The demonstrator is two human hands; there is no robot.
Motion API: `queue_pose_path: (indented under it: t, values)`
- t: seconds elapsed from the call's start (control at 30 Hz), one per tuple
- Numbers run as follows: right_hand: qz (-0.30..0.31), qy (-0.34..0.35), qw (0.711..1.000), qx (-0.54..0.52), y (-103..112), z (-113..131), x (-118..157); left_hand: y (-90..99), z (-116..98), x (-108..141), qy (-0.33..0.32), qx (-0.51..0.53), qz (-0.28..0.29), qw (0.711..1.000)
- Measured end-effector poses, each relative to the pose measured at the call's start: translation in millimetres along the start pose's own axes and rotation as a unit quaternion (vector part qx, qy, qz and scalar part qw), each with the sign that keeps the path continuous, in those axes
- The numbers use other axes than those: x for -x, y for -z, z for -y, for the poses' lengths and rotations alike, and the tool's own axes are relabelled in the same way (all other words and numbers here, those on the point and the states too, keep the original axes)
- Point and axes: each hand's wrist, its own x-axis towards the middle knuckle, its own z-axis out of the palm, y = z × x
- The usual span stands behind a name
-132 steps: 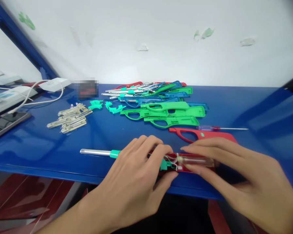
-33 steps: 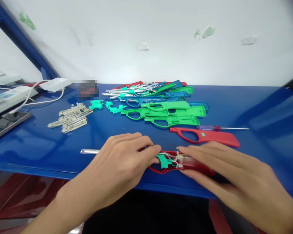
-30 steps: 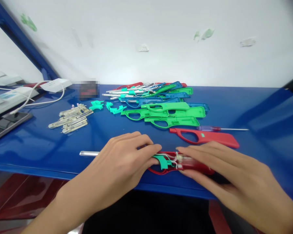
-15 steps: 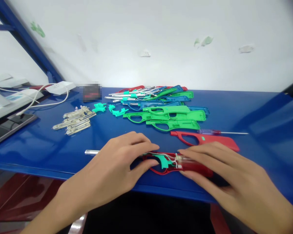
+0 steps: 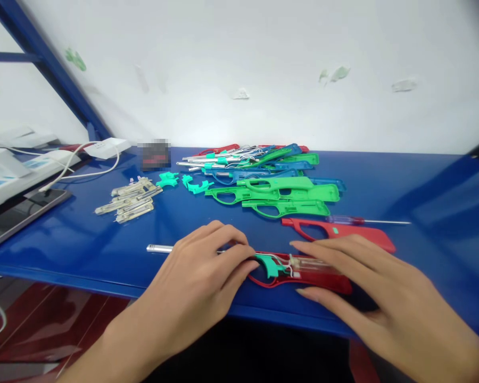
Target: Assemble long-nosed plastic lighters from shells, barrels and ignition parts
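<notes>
A red utility lighter [image 5: 323, 281] lies on the blue table with its casing open, showing a teal trigger [image 5: 270, 265], white wires and a clear fuel tank [image 5: 309, 265]. Its metal nozzle [image 5: 159, 248] sticks out to the left from under my left hand [image 5: 207, 271]. That hand's thumb and index finger are pinched together at the front of the lighter, partly hiding it. Around the handle end, my right hand [image 5: 367, 287] has its thumb and fingers spread apart. Just behind lies a red casing half [image 5: 359, 234], close to my right fingers.
Behind it are a screwdriver [image 5: 383, 222], several green casing halves [image 5: 287, 208] and a pile of lighter parts with metal nozzles [image 5: 207, 158]. To the left lie loose teal triggers [image 5: 197, 185], clear fuel tanks [image 5: 133, 199], a phone-like device [image 5: 24, 218] and a white power strip [image 5: 59, 159].
My left thumb and index finger have closed together at the lighter's front. My right fingers have spread off the handle end. The whole view has shifted slightly.
</notes>
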Motion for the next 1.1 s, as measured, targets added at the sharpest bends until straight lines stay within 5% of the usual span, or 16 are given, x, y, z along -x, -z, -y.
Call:
queue_pose_path:
  t: [0.37, 0.57, 0.7, 0.83, 1.1]
  values:
    - [-0.035, -0.008, 0.999, 0.004, 2.7, 2.8, -7.9, -3.9, 0.0, -0.9, 0.035, 0.029, -0.019, 0.999]
    - [-0.122, -0.132, 0.983, 0.045, 9.2, -18.9, 5.3, -6.1, 2.0, -1.7, 0.048, 0.052, -0.026, 0.997]
    - [-0.086, -0.174, 0.977, 0.090, 24.3, -55.3, 28.5, -6.9, 4.2, -3.1, 0.050, 0.060, -0.036, 0.996]
    - [-0.072, -0.146, 0.982, 0.097, 28.4, -81.6, 35.8, -6.9, 4.9, -2.9, 0.056, 0.061, -0.030, 0.996]
    - [-0.051, -0.132, 0.989, 0.039, 31.3, -77.2, 26.6, -8.4, 5.4, -3.2, 0.049, 0.060, -0.037, 0.996]
